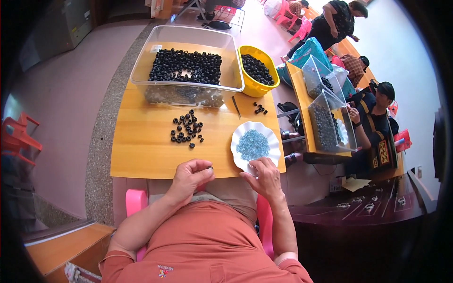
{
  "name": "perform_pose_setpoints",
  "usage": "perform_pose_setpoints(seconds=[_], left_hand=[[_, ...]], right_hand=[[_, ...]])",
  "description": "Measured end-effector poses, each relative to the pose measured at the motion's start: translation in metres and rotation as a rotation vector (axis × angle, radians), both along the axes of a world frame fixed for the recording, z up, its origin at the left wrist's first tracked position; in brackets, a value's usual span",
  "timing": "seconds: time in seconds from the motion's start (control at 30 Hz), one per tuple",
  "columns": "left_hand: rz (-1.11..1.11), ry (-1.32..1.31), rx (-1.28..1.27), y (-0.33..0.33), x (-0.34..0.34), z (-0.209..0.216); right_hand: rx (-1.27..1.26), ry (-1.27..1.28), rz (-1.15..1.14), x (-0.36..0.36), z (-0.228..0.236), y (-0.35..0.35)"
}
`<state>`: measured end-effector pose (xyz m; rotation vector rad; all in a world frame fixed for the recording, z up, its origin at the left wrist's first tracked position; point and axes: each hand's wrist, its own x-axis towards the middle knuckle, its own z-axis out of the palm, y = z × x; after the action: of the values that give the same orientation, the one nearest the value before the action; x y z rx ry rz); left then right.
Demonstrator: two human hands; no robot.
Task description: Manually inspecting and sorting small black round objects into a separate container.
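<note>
My left hand [192,178] is closed in a pinch near the table's front edge, with a small dark bead [210,167] at its fingertips. My right hand [265,177] rests at the near rim of a white scalloped plate [237,157], its fingers curled together over the edge. Whatever those fingers hold, if anything, is hidden. Many tiny pale-blue clear stones [252,144] lie in the plate. Beyond my left hand is a loose group of round black beads with holes [187,127]. A few more black beads [259,109] lie behind the plate, beside dark tweezers [236,107].
A clear plastic bin [188,88] of black beads stands at the back of the wooden table [141,146], with a yellow tub [260,88] of them at its right. To the right, a person [377,108] sits at another table with clear bins [325,137]. Red chairs [19,137] stand far left.
</note>
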<state>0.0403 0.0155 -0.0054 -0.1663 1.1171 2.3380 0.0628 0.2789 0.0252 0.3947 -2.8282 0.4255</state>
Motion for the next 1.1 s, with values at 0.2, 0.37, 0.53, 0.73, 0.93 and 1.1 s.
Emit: perform_pose_setpoints(seconds=[0.2, 0.37, 0.53, 0.73, 0.93, 1.1], left_hand=[[-0.004, 0.001, -0.003, -0.001, 0.0, 0.001], [0.003, -0.002, -0.012, 0.0, 0.0, 0.0], [0.015, -0.006, -0.012, 0.0, -0.001, -0.003], [0.006, -0.012, -0.041, 0.001, -0.001, -0.001], [0.009, -0.015, -0.04, 0.0, -0.001, -0.001], [0.003, 0.002, -0.039, 0.0, -0.001, -0.003]], right_hand=[[-0.015, 0.038, 0.051, 0.001, -0.004, -0.002], [0.014, 0.111, 0.093, 0.004, -0.008, -0.011], [-0.054, 0.173, 0.071, 0.004, -0.01, -0.012], [-0.086, 0.192, 0.099, 0.005, -0.008, -0.007], [0.058, 0.16, -0.018, 0.008, 0.002, -0.004], [0.143, 0.084, -0.033, 0.011, -0.001, 0.001]])
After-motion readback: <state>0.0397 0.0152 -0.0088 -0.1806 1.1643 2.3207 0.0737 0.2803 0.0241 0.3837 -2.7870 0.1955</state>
